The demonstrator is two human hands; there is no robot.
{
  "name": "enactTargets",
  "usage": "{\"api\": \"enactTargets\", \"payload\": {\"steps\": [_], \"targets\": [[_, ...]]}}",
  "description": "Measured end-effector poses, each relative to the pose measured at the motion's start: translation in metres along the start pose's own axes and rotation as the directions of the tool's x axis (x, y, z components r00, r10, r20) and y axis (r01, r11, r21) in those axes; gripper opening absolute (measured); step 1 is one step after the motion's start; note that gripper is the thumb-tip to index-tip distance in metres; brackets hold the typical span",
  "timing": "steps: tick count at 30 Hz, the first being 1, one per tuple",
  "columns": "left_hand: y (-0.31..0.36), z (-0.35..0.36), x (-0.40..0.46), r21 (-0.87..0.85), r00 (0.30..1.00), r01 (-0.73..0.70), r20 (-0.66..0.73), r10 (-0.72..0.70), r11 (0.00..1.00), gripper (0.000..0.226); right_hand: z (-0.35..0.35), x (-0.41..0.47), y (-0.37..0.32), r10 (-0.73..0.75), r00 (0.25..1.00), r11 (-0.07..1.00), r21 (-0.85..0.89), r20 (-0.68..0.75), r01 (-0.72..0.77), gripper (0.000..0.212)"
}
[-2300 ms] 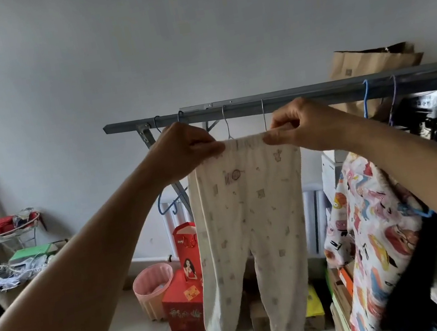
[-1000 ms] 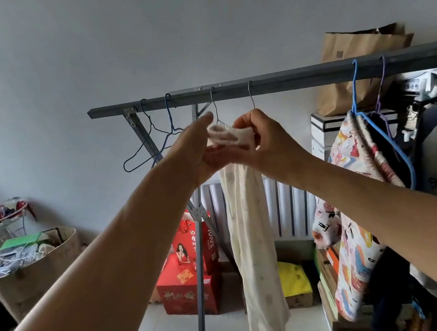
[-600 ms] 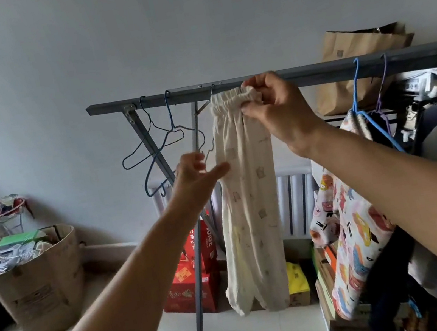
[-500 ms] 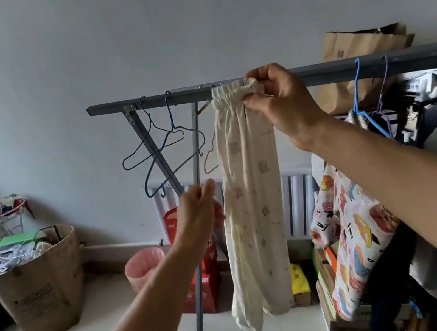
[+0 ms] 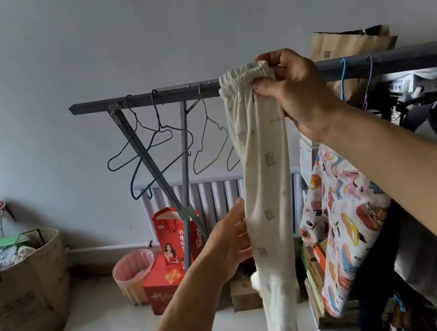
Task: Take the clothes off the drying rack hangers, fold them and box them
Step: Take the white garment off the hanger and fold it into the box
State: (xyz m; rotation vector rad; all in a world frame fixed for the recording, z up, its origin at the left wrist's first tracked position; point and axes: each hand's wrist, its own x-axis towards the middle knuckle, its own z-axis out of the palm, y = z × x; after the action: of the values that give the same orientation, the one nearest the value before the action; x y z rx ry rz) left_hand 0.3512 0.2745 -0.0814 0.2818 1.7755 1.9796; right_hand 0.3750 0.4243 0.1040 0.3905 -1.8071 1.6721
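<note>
The right hand (image 5: 296,94) grips the cream pants (image 5: 265,175); the left hand (image 5: 229,246), fingers spread, touches them. Empty hangers (image 5: 162,146) dangle nearby; the pants hide one.

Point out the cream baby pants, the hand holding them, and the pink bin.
cream baby pants (image 5: 264,163), head view, middle of the hanging legs
right hand (image 5: 296,91), head view, back of the hand
pink bin (image 5: 134,274), head view, ribbed outer wall

R hand up high pinching, L hand open lower down.
We've got the right hand (image 5: 296,91) raised, arm stretched fwd, fingers and thumb curled in a pinch grip on cloth. Our left hand (image 5: 231,242) sits lower, arm reaching up from bottom, palm turned right, fingers straight and relaxed, gripping nothing.
</note>
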Motion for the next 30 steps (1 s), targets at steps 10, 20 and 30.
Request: {"api": "enactTargets", "payload": {"steps": [10, 20, 30], "targets": [[-0.013, 0.037, -0.014, 0.238, 0.998, 0.022, -0.061, -0.007, 0.971, 0.058, -0.011, -0.017, 0.001, -0.014, 1.0, 0.999, -0.04, -0.028, 0.013, 0.027], [-0.015, 0.049, -0.011, 0.131, 0.994, 0.105, -0.004, -0.105, 0.986, 0.03, -0.02, -0.027, 0.01, 0.009, 0.998, 0.996, -0.085, -0.062, -0.014, 0.026], [-0.021, 0.061, -0.033, 0.19, 0.997, -0.02, 0.083, 0.004, 0.982, 0.061, -0.022, -0.033, 0.002, -0.025, 0.994, 0.994, -0.111, -0.105, 0.013, 0.024]]}}
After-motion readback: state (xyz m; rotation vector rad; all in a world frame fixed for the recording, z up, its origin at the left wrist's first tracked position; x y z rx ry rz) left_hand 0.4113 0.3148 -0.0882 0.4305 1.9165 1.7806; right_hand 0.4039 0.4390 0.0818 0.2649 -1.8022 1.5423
